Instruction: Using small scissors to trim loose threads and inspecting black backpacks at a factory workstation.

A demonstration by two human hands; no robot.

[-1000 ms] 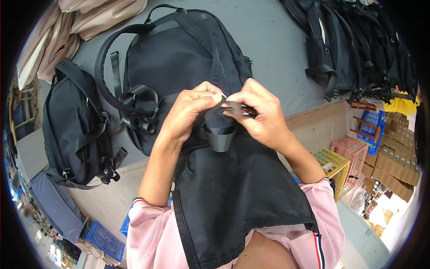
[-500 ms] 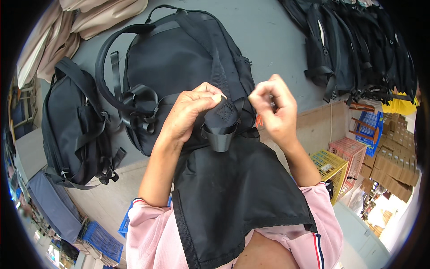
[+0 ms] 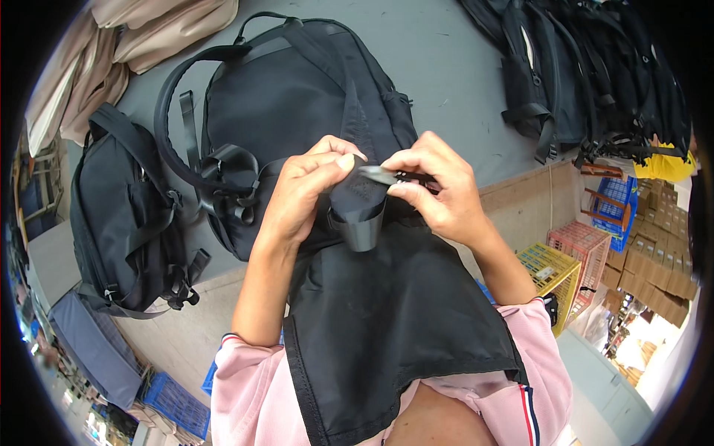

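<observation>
Bright, even daylight, soft shadows only; centre sharp, fisheye bending the edges hard, black corners, far right side washed out.

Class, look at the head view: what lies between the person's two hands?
In the head view, a looped black strap on black fabric sits between the left hand and right hand; both pinch it.

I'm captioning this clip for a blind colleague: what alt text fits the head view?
Two bare hands, left hand and right hand, pinch a dark webbing strap at the top of a black fabric panel draped toward the person. Behind lies a black backpack on a grey table.
</observation>
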